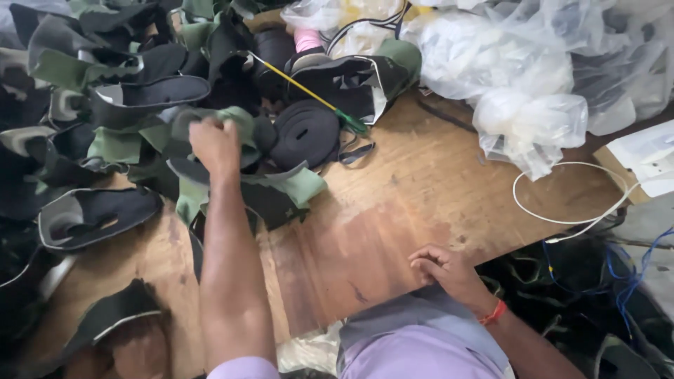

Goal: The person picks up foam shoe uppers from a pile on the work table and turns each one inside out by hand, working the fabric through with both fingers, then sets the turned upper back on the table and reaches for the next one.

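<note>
My left hand point(214, 144) reaches forward into a heap of black and green shoe uppers point(126, 105) and is closed on a green and black upper piece point(239, 123). My right hand point(446, 270) rests on the near edge of the wooden table point(421, 189), fingers curled loosely, holding nothing; a red band sits on its wrist. A black coiled roll of strap point(305, 133) lies just right of the left hand.
Clear plastic bags point(519, 77) pile at the back right. A white cable point(562, 203) loops on the table's right side. A yellow stick with a green tip point(316, 98) lies across the uppers. Blue wires point(632, 274) hang at right.
</note>
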